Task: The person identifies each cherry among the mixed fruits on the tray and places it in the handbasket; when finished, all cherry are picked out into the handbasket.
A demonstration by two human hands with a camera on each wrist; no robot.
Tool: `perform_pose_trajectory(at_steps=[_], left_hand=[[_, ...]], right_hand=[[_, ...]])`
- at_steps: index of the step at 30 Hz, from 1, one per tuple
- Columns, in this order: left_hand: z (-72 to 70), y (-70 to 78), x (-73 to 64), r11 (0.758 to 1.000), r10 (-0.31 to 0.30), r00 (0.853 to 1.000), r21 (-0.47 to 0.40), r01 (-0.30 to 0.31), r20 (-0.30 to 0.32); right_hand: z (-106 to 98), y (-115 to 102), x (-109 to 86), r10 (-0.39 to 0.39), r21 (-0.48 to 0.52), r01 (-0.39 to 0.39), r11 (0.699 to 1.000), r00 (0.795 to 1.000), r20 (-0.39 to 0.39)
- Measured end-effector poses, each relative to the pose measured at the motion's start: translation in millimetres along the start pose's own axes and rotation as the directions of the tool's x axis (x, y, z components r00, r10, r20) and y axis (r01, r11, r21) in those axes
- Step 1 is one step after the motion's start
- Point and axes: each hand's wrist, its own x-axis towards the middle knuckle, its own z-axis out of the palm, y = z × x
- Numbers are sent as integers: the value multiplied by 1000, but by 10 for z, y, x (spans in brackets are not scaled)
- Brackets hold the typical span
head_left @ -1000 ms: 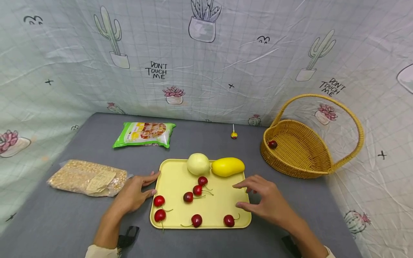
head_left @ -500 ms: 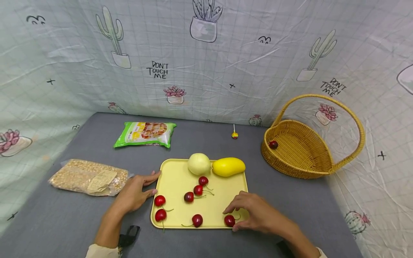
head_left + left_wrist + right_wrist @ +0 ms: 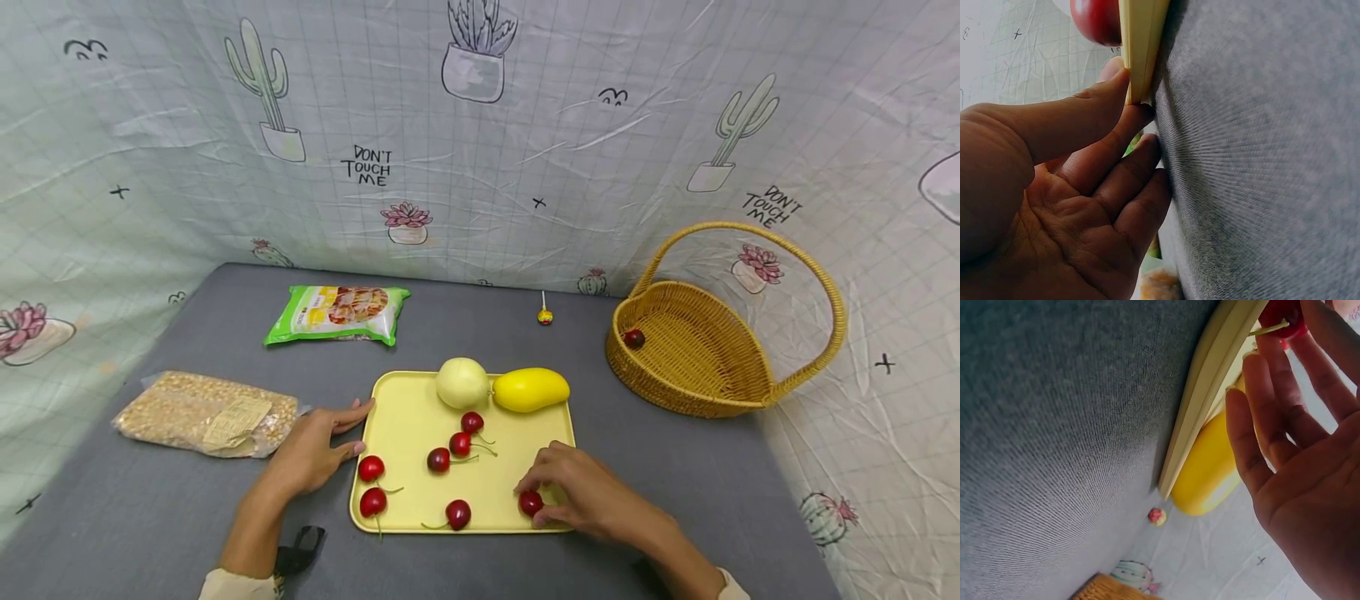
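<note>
My right hand point(image 3: 581, 493) pinches a dark red cherry point(image 3: 530, 502) between thumb and fingers over the front right of the yellow tray point(image 3: 405, 417). In the right wrist view, that cherry point(image 3: 1282, 317) shows its green stem. At the tray's left side, my left hand point(image 3: 311, 450) touches the edge with thumb and fingertips, its fingers relaxed. The left wrist view has the thumb point(image 3: 1079, 122) against the rim. Several more cherries lie on the tray, including one at the front middle point(image 3: 457, 514). A pale round fruit point(image 3: 461, 383) and a yellow mango point(image 3: 531, 390) sit along the back.
A wicker basket point(image 3: 693, 400) with a tall handle stands at the right, one cherry point(image 3: 633, 338) inside. Behind the tray lie a green snack bag point(image 3: 337, 313) and a lollipop point(image 3: 544, 317). A clear bag of kernels point(image 3: 206, 412) lies left. Patterned cloth hangs behind.
My right hand has come down from the tray's right side toward the front, and its fingers have closed on the front right cherry. The left hand has stayed at the tray edge.
</note>
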Motion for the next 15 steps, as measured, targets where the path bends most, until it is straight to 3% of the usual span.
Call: perform_pose_trajectory(at_steps=[9,15], left_hand=[[9,2,-2,1000,-2,1000,-2,2,-1],[7,-10,4,1000,4,1000,-2,-4,-8]], right_hand=[[17,35,61,-1,-74,-8,997,993,-121],[-13,57,98,-14,-41,3,999,969,-247]])
